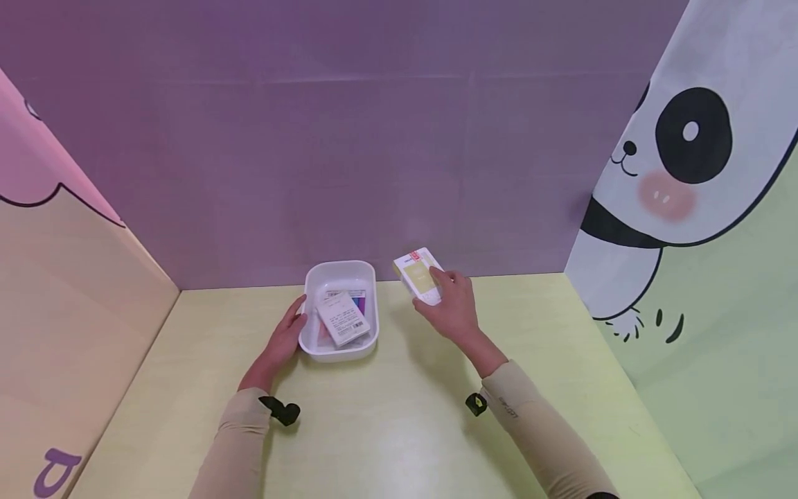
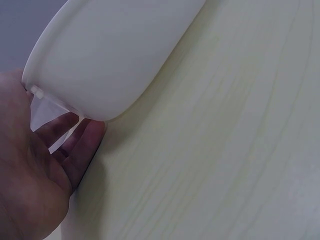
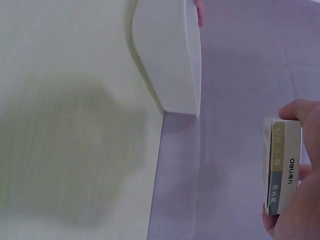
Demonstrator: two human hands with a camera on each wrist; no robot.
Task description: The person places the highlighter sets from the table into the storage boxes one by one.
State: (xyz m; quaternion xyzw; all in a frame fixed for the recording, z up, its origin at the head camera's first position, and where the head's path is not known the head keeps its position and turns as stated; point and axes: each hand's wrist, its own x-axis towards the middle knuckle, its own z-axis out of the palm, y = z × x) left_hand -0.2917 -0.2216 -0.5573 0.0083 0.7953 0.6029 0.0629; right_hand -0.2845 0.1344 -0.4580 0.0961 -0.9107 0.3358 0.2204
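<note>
A white plastic bin (image 1: 341,355) stands near the table's back edge with small boxes in it. My left hand (image 1: 288,334) holds the bin by its left side. In the left wrist view the fingers (image 2: 85,145) curl under the bin's outer edge. To the right of the bin, above the table, my right hand (image 1: 454,308) grips a small white and yellow box of highlighters (image 1: 416,275), thumb and fingers on opposite sides. In the right wrist view, Deli lettering shows on the box's side. A white printed box (image 1: 341,319) lies tilted inside the bin over a colourful pack (image 1: 359,302).
The pale wood-look table (image 1: 374,430) meets a purple backdrop (image 1: 374,152) just behind the bin. Printed panels flank the table, with a panda (image 1: 686,201) on the right one. A black wrist device (image 1: 282,410) sticks out from the left sleeve.
</note>
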